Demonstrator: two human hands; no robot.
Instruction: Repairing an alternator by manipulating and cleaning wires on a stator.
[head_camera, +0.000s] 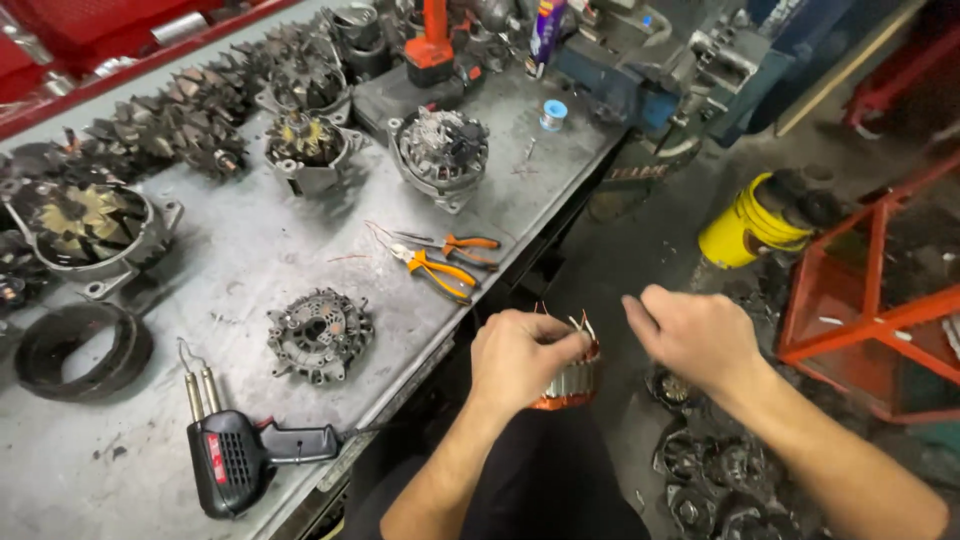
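gripping a copper-wound stator, the left hand is closed around its rim, just off the workbench edge. the right hand is pinched narrow beside the upstanding wire leads; whether a lead is held cannot be told. leads are best drawn straight, stator kept steady. orange pliers lie on the workbench nearby, a soldering gun further along it.

Pliers lie on the bench, behind the soldering gun, probably apart.
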